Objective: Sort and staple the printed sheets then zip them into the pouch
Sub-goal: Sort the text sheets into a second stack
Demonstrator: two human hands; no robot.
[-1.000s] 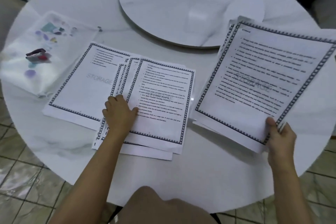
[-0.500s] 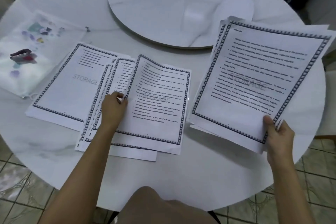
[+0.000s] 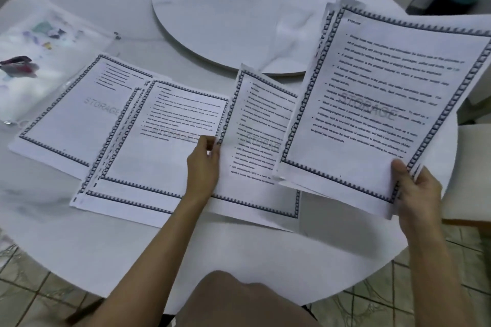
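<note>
Left hand [image 3: 203,167] has slid the top sheet [image 3: 261,125] right off the middle pile, pinching its left edge. Right hand [image 3: 418,194] grips the stack [image 3: 372,103] over the table's [image 3: 239,260] right edge. Lift one sheet only. Pouch [image 3: 39,66] at left edge.

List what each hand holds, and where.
Left hand pinches a sheet at its left edge; right hand grips the stack at its bottom-right corner.

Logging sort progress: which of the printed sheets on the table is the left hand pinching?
The dense-text sheet just left of the held stack; the left hand pinches its raised left edge, while the fanned pile lies flat.
</note>
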